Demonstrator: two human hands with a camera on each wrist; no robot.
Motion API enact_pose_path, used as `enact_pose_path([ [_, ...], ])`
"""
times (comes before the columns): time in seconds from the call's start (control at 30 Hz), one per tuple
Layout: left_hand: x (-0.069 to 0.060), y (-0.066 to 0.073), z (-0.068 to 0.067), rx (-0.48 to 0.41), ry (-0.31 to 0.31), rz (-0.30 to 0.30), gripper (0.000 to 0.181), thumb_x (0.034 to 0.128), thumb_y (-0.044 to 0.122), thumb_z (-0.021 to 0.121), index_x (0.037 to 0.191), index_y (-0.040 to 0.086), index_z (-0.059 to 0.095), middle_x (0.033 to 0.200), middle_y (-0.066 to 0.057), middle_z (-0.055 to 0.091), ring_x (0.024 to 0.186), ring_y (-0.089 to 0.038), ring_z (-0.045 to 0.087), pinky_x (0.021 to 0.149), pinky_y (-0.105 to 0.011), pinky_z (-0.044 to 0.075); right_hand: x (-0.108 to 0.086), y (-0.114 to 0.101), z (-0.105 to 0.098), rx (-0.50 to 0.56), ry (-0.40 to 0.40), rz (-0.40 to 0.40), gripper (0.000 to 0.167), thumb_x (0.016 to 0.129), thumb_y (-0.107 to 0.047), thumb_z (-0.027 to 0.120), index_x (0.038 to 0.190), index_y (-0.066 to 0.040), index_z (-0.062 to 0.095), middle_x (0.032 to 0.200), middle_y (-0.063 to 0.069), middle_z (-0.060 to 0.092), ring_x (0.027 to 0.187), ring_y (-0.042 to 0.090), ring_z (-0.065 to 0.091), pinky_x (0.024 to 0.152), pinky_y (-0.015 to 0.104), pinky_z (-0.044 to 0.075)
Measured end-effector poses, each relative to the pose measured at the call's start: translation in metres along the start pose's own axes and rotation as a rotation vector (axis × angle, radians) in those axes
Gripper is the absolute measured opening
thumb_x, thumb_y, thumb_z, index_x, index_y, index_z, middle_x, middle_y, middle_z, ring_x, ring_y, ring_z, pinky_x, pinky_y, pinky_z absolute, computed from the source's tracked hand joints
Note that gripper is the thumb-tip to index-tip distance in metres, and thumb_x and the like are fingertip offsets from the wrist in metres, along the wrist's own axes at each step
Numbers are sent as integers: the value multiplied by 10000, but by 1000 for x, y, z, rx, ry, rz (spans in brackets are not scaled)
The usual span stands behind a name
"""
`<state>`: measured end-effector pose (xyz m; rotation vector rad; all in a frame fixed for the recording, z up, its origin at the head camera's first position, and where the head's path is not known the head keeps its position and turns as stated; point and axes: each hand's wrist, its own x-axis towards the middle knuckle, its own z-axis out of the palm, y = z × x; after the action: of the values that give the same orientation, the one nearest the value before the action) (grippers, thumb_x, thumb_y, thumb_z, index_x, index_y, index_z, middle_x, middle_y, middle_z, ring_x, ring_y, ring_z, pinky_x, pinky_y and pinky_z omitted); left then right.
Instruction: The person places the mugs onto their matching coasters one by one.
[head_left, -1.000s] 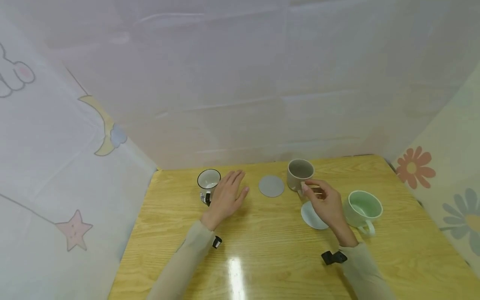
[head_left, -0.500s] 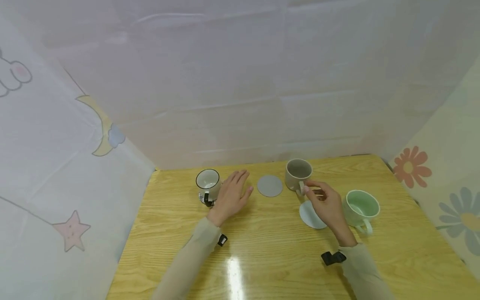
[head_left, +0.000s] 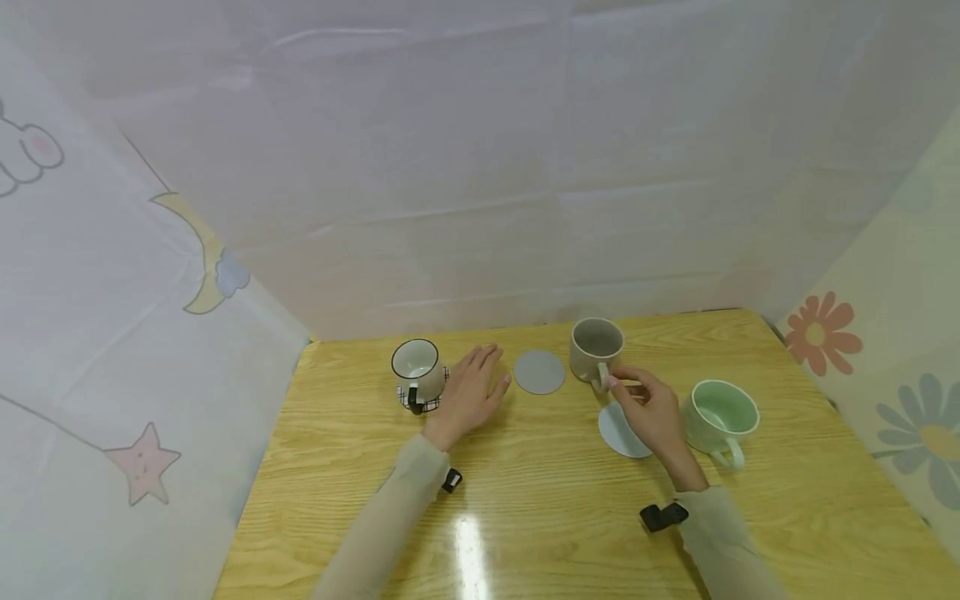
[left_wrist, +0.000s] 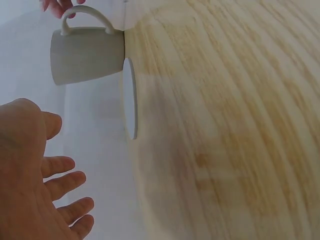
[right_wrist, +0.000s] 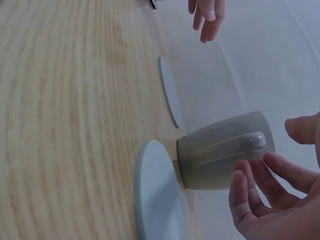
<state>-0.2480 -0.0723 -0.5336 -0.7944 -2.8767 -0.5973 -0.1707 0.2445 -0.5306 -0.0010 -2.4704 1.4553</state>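
Observation:
The grey mug (head_left: pixel 596 350) stands upright at the back of the table, its handle facing the person. My right hand (head_left: pixel 651 417) is at that handle with bent fingers; in the right wrist view the thumb (right_wrist: pixel 302 130) is apart from the handle and the fingertips are close beside it. Whether they touch it I cannot tell. My left hand (head_left: pixel 467 398) is over the table with fingers extended, holding nothing. It lies between the white black-rimmed mug (head_left: pixel 417 367), which stands on a checked coaster (head_left: pixel 431 406), and the grey coaster (head_left: pixel 539 372).
A light blue-white round coaster (head_left: pixel 621 433) lies in front of the grey mug, partly behind the right hand. To the right stands a green mug (head_left: pixel 720 417). Cloth walls (head_left: pixel 450 208) border the wooden table (head_left: pixel 540 517) at the back and sides.
My left hand has drawn slightly rightward away from the white mug, showing more of the checked coaster. The right hand stays near the grey mug's handle, and the mugs stand where they were.

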Motion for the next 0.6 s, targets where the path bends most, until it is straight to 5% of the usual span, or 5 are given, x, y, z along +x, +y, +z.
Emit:
enact_pose_path([
  [0.5, 7, 3, 8, 1, -41, -10, 592, 1137, 380, 499, 1621, 45, 432, 1680, -158, 430, 1564, -401, 386, 1282, -559, 342, 3, 10, 11, 22, -21, 82, 386, 1074, -296, 675, 1327, -8, 717, 1315, 241, 723, 919, -87, 652, 759, 149, 559],
  [0.6, 10, 3, 10, 7, -41, -8, 596, 1135, 384, 502, 1625, 54, 427, 1677, -149, 436, 1564, -394, 390, 1281, -556, 347, 4, 10, 15, 0, -22, 89, 386, 1075, -295, 676, 1325, -5, 716, 1326, 241, 720, 949, 23, 708, 750, 161, 556],
])
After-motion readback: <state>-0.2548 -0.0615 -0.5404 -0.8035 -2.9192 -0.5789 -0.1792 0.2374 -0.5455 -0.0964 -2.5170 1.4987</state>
